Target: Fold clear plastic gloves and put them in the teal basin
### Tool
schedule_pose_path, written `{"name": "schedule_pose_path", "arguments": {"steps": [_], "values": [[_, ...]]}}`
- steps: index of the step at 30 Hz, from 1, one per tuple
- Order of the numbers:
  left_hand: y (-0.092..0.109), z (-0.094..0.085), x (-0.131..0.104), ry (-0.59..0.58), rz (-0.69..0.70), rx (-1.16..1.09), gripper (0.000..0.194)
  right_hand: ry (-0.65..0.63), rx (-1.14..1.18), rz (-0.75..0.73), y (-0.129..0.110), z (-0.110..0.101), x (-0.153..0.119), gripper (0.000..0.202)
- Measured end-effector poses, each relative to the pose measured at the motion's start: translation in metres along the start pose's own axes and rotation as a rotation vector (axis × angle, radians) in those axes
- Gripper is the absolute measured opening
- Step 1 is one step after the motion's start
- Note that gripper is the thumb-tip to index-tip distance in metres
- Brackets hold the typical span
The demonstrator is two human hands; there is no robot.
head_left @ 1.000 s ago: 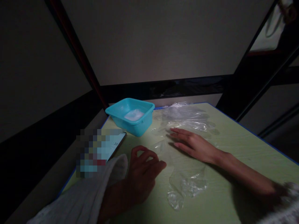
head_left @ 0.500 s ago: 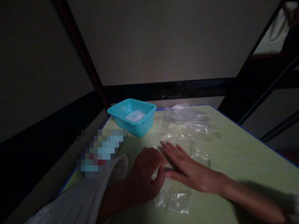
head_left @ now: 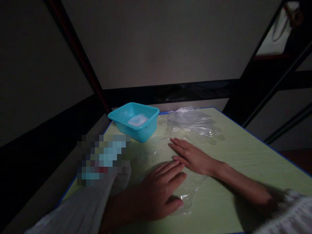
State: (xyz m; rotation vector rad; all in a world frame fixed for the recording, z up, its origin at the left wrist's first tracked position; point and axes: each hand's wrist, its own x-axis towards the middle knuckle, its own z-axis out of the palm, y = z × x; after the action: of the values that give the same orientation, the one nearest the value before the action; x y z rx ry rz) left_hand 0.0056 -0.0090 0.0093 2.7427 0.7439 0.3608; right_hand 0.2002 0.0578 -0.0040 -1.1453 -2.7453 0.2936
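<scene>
A thin clear plastic sheet (head_left: pixel 187 197), possibly a disposable glove, lies on the pale green table (head_left: pixel 246 156). My left hand (head_left: pixel 162 190) rests over it with fingers spread, its thumb near the sheet's lower part. Farther forward and to the right, my right hand (head_left: pixel 192 157) lies flat, palm down, on the sheet's upper part. Neither hand holds anything. Just beyond my right hand, a pile of clear plastic gloves (head_left: pixel 192 121) is spread at the back of the table.
A turquoise basin (head_left: pixel 143 131) with something white (head_left: pixel 138 120) inside stands at the back left. A pixelated item (head_left: pixel 109 156) lies at the left edge. Behind the table rises a panelled wall (head_left: pixel 165 45); a white bag (head_left: pixel 276 35) is at the upper right.
My left hand has opened from a curled pose, fingers now spread over the sheet. My right hand has moved up the sheet, away from me. The view has shifted slightly.
</scene>
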Motion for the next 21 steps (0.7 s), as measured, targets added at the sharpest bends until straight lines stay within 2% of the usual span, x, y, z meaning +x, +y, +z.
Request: {"name": "schedule_pose_path", "arguments": {"steps": [4, 9, 13, 17, 21], "values": [[-0.001, 0.0, -0.002, -0.097, -0.028, -0.015, 0.054, 0.015, -0.024, 0.003, 0.002, 0.001, 0.001, 0.057], [-0.002, -0.002, -0.004, -0.141, -0.025, -0.016, 0.056, -0.004, -0.037, 0.015, 0.016, -0.002, 0.0, 0.062], [-0.002, -0.002, -0.004, -0.081, 0.008, 0.007, 0.055, 0.04, -0.024, 0.053, 0.031, -0.002, 0.0, 0.066], [0.003, 0.0, -0.002, 0.036, 0.072, 0.002, 0.052, 0.074, -0.037, 0.052, 0.035, 0.0, 0.0, 0.064], [0.008, 0.002, -0.001, 0.089, 0.065, 0.028, 0.033, 0.075, -0.05, 0.055, 0.032, 0.0, 0.001, 0.064]]}}
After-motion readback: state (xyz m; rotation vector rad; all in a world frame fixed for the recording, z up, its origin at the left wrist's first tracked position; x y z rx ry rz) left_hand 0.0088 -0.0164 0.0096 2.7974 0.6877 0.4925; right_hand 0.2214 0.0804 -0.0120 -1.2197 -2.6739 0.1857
